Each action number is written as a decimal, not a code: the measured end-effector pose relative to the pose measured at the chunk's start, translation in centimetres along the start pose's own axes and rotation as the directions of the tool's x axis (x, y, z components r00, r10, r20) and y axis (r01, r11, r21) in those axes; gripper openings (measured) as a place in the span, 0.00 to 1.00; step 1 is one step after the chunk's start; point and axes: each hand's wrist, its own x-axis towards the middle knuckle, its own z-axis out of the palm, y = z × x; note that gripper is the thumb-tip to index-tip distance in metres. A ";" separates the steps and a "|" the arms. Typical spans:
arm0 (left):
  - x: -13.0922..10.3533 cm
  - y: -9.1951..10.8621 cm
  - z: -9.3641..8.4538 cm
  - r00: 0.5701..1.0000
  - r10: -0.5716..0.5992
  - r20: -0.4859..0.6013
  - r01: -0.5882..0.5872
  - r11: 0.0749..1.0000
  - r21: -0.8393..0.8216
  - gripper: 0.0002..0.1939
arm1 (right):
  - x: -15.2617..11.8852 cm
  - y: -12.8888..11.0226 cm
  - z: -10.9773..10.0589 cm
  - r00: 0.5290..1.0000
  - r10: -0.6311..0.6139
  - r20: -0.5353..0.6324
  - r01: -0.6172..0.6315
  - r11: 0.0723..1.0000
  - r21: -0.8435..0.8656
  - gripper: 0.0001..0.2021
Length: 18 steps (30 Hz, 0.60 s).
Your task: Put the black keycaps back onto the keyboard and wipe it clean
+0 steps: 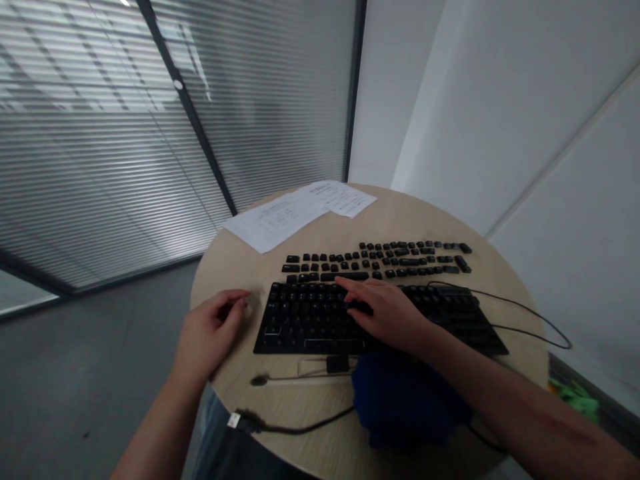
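A black keyboard (pixel 310 317) lies flat on the round table, many of its keycaps in place. My right hand (pixel 387 310) is over its middle, index finger stretched toward the back edge and thumb apart; nothing shows in its grasp. Just behind the keyboard, loose black keycaps (pixel 345 275) lie in several rows, among them a long space bar. My left hand (pixel 213 330) rests at the table's left edge, beside the keyboard, its fingers loosely curled with a gap between thumb and index finger. No object is visible in it.
A wire keycap puller (pixel 337 364) and a thin brush (pixel 260 380) lie before the keyboard. Nearer me are a blue cloth (pixel 405 407) and a USB plug (pixel 241 421) on a cable. Papers (pixel 280 219) lie at the back left of the table (pixel 405 213); another cable (pixel 530 310) crosses the right edge.
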 end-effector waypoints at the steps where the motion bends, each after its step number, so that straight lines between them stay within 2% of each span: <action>1: 0.0 0.0 0.0 1.000 -0.010 -0.002 0.010 0.999 -0.033 0.21 | 0.0 0.0 0.1 1.000 -0.006 -0.004 0.006 1.000 -0.002 0.32; 3: 0.1 0.1 -0.1 1.000 -0.025 -0.008 0.024 0.995 -0.094 0.22 | -0.1 0.1 0.3 1.000 -0.026 -0.002 0.026 0.999 -0.018 0.29; 7: 0.1 0.6 -0.3 0.999 -0.036 -0.010 0.035 0.988 -0.151 0.22 | -0.1 0.1 0.5 0.998 -0.063 0.012 0.064 0.994 -0.085 0.13; 9: 0.1 0.8 -0.4 0.999 -0.034 -0.001 0.033 0.986 -0.164 0.22 | 0.0 0.0 0.4 0.997 -0.080 0.012 0.081 0.992 -0.099 0.09; 18: 0.1 0.7 -0.3 1.000 -0.015 0.021 0.018 0.989 -0.148 0.22 | 0.0 0.1 0.5 0.992 -0.123 0.031 0.126 0.983 -0.135 0.08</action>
